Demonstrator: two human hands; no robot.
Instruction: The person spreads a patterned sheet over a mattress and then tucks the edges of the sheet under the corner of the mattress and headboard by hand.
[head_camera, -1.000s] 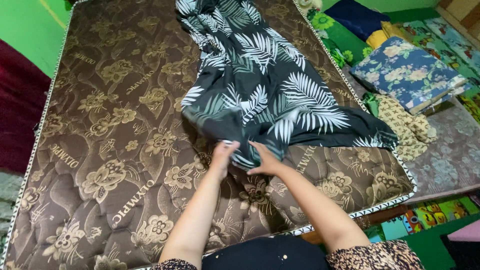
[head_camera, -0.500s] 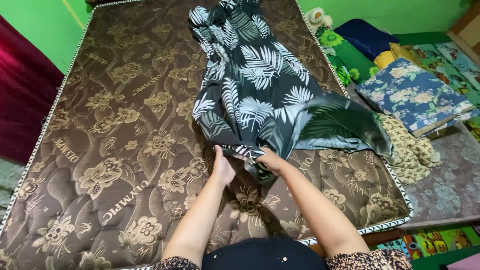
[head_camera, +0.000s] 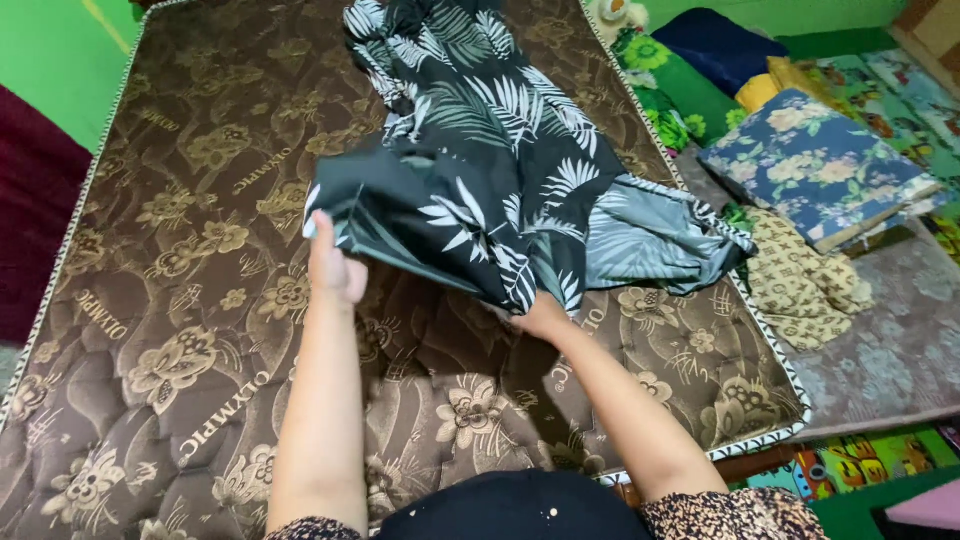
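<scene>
Since the earlier frame, both hands have drawn apart and lifted the near edge of the dark leaf-print sheet (head_camera: 480, 190) off the mattress (head_camera: 190, 330). Left hand (head_camera: 333, 265) has travelled to the left and upward; it now pinches one corner of the sheet, fingers closed on the cloth, with the arm reaching straight forward. Right hand (head_camera: 543, 318) sits lower and to the right, grasping the sheet's hem from beneath; its fingers are largely hidden by the hanging fabric. Between the two hands the sheet's edge is stretched into a raised, sagging fold, printed side toward the camera. Beyond the fold, the rest of the sheet lies crumpled along the middle of the mattress and runs toward its far end. To the right, a portion shows its paler grey underside (head_camera: 650, 245), bunched at the mattress's right border, where half a second ago it was billowing in the air.

The mattress is brown with a quilted golden flower pattern and a black-and-white piped rim. Beside its right edge, on the floor, lie a folded blue floral cloth (head_camera: 815, 165), a beige patterned cloth (head_camera: 800, 275) and a green floral cloth (head_camera: 680, 95). A dark red cloth (head_camera: 35, 220) hangs at the left. Green walls (head_camera: 50, 60) enclose the scene.
</scene>
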